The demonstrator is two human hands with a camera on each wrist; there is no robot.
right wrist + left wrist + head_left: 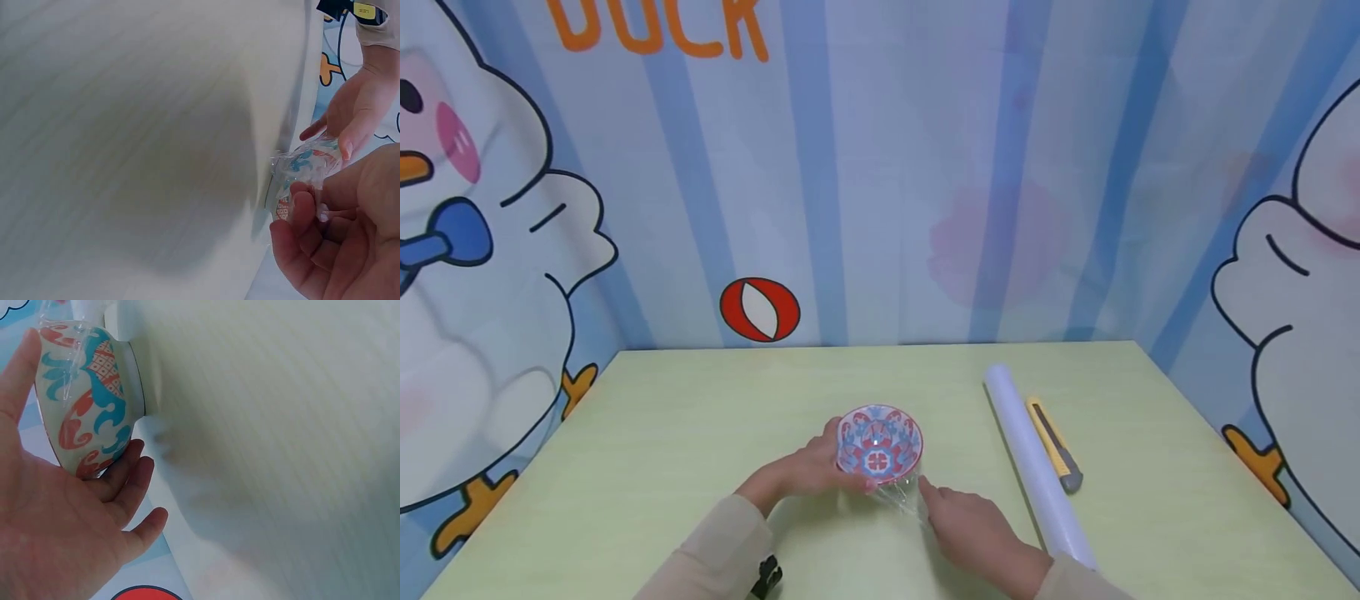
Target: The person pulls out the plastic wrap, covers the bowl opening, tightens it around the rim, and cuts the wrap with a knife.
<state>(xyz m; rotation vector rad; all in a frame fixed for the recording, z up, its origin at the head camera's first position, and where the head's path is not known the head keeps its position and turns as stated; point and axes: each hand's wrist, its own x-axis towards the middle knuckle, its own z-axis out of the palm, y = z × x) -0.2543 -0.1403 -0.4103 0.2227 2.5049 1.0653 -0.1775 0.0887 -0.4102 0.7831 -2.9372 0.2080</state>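
A small bowl (880, 442) with a red and blue floral pattern is tipped toward me over the middle of the table. My left hand (816, 467) grips it from the left side, thumb at the near rim and fingers behind; the left wrist view shows the patterned outer wall of the bowl (87, 394) and its white foot. Clear plastic film (898, 496) hangs off the bowl's near right edge. My right hand (966, 525) pinches the film between thumb and curled fingers; in the right wrist view the crinkled film (309, 153) spans between both hands.
To the right of my right hand lies a long pale roll (1037, 467), slanting toward me. Beside it is a yellow and grey box cutter (1054, 446). The table (715, 400) ends at a striped cartoon backdrop (880, 167).
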